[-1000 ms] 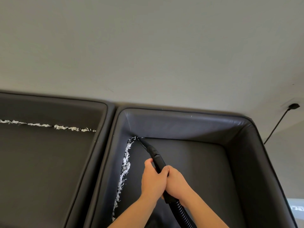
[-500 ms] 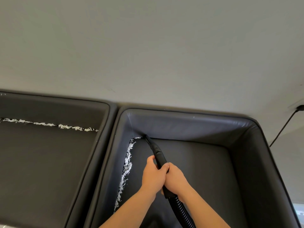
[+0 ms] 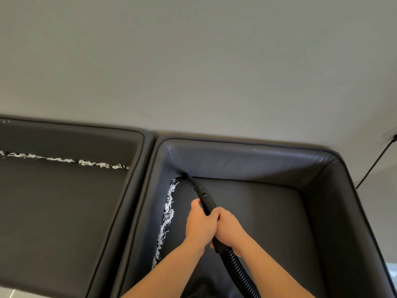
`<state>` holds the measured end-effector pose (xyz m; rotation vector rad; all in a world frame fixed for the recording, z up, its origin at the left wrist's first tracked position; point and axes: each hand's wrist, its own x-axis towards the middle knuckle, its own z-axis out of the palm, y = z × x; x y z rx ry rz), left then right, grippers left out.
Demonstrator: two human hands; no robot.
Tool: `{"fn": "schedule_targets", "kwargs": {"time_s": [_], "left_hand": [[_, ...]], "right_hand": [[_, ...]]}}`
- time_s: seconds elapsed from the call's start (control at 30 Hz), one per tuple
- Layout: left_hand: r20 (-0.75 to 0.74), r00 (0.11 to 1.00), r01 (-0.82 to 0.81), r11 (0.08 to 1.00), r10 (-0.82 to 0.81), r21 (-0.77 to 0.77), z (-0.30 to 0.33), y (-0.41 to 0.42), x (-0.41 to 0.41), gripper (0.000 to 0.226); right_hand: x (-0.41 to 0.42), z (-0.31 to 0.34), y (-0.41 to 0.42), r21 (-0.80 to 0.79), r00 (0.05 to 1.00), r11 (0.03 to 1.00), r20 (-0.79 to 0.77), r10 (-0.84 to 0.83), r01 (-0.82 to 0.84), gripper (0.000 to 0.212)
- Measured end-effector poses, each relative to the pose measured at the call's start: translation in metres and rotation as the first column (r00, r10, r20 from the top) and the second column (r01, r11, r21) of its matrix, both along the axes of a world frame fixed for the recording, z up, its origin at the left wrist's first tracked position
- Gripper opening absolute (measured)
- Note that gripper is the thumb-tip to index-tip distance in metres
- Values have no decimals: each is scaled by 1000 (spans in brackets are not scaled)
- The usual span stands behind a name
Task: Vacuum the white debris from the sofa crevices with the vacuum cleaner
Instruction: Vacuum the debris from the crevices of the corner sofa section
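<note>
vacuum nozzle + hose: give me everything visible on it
The vacuum wand is a black, smooth plastic tube narrowing to a slim crevice tip pushed into the back-left corner of the right sofa seat. A ribbed black hose runs from its rear out of the bottom of the view. The left hand and the right hand both grip it mid-length.

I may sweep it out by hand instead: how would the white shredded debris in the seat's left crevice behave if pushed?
The white shredded debris looks thin and wispy, so probably very light and floppy. Pushed, its loose strands would likely scatter or slip deeper into the crevice.
</note>
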<state>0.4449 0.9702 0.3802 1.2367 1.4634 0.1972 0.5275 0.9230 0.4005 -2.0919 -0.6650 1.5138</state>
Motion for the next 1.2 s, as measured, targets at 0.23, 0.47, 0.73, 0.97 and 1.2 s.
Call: {"fn": "schedule_targets", "kwargs": {"time_s": [0.23,0.47,0.73,0.97,1.2], "left_hand": [[12,1000,-19,1000,19,7,-1,-6,1,42],[24,994,-111,994,111,-14,-12,-5,-20,48],[41,987,-153,987,156,-54,-11,-6,-33,46],[33,992,-120,993,121,-18,-1,-17,-24,41],[17,994,-112,994,112,1,5,-27,-25,38]], "right_hand": [[2,-2,-6,14,999,1000,-36,-16,17,17],[-15,-11,3,-12,993,993,18,117,-117,24],[-24,-13,6,-41,974,976,64,218,-216,27],[-15,4,-8,1,986,987,-41,162,-162,19],[-8,15,-17,-17,981,991,-140,131,-135,14]]}}
